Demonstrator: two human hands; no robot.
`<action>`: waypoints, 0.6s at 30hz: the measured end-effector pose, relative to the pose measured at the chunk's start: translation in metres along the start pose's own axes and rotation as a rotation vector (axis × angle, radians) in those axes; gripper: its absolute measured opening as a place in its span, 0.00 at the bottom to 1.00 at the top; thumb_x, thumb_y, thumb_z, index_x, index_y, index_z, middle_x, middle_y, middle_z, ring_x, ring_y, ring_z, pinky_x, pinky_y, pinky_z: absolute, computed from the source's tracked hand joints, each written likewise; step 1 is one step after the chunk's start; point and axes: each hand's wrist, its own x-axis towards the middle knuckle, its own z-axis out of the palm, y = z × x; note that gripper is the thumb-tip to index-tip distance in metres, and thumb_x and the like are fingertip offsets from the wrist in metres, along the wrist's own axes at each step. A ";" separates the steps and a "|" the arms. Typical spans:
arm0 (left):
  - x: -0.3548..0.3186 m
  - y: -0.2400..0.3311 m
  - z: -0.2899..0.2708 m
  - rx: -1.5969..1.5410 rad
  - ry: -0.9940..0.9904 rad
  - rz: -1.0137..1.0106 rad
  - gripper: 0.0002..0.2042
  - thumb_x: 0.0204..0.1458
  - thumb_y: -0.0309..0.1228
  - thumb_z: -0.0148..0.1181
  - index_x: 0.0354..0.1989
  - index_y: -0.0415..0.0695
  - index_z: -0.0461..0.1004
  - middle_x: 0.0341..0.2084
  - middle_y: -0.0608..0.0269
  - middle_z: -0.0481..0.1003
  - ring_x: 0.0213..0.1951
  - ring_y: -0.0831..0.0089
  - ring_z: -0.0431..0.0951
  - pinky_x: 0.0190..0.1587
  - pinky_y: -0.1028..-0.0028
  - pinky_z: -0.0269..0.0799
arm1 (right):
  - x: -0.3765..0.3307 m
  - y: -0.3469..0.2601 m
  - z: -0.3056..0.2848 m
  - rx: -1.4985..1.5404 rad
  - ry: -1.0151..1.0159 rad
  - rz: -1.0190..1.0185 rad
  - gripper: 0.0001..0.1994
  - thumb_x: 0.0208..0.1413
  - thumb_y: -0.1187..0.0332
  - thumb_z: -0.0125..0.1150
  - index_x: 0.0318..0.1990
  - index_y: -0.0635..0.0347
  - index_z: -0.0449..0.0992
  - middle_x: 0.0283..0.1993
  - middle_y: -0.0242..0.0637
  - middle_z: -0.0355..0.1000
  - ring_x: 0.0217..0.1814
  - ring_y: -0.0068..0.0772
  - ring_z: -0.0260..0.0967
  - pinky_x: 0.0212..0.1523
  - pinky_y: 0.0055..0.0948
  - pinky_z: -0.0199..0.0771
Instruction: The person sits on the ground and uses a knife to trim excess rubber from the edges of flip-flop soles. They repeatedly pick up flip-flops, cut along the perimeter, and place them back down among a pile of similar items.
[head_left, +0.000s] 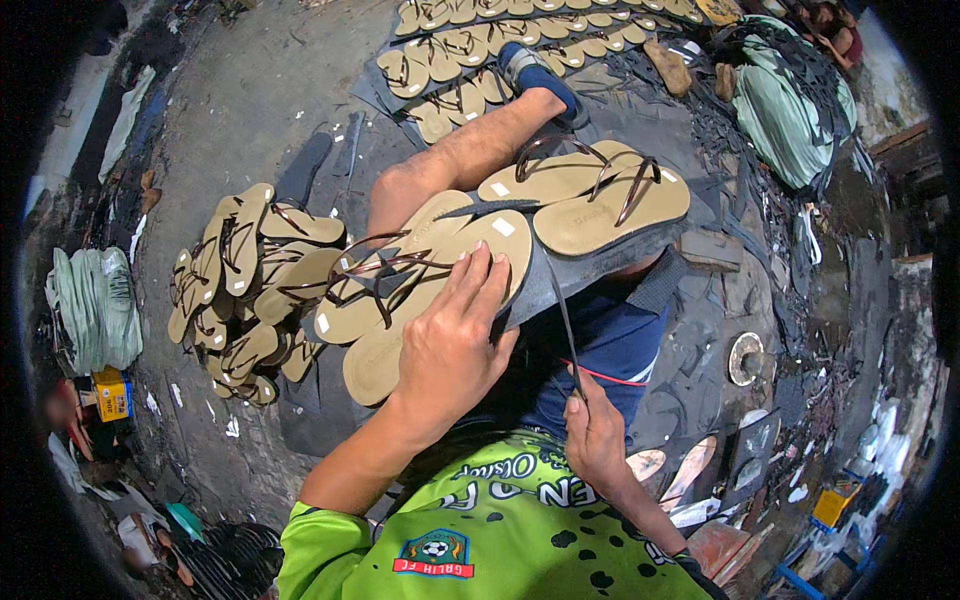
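**A:** What have the hands got?

**B:** From my feed, the left hand (452,345) lies flat with fingers spread wide, pressing on the heel end of a tan flip-flop (432,262) that rests across the lap. It grips nothing; it only pins the sandal down.

**A:** And the right?

**B:** The right hand (594,432) is pinched narrow around the lower end of a thin dark strip (566,318), which runs up from the fingers to the black sole edge of the sandals.

**A:** How many sandals are on the lap?

**B:** I count four tan soles with brown thong straps. One pair sits under the left hand, and a second pair (585,197) lies just beyond it, near the bare knee (400,190).

**A:** Anything around them?

**B:** A heap of the same sandals (245,290) is on the floor to the left, well apart from the hands. Rows of more sandals (490,45) lie on the ground ahead. A pale green bundle (790,105) sits at upper right.
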 end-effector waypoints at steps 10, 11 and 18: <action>-0.001 0.007 -0.007 -0.003 -0.035 0.028 0.33 0.36 0.22 0.68 0.57 0.41 0.69 0.60 0.43 0.65 0.58 0.48 0.70 0.51 0.62 0.74 | 0.089 -0.018 0.028 -0.033 0.110 0.006 0.13 0.56 0.76 0.50 0.49 0.70 0.67 0.36 0.61 0.72 0.35 0.68 0.69 0.35 0.54 0.71; 0.000 0.008 -0.006 -0.007 -0.035 0.033 0.32 0.36 0.22 0.68 0.57 0.41 0.69 0.60 0.43 0.65 0.58 0.47 0.70 0.51 0.62 0.75 | 0.094 -0.015 0.028 -0.057 0.093 -0.014 0.14 0.54 0.76 0.52 0.48 0.70 0.68 0.36 0.60 0.72 0.36 0.67 0.70 0.35 0.54 0.71; 0.001 0.006 -0.013 -0.038 -0.088 0.022 0.33 0.34 0.19 0.67 0.57 0.38 0.69 0.60 0.40 0.64 0.59 0.45 0.68 0.54 0.61 0.73 | 0.115 0.008 0.026 -0.182 0.047 -0.346 0.21 0.44 0.77 0.60 0.50 0.67 0.70 0.48 0.58 0.70 0.51 0.60 0.68 0.50 0.49 0.70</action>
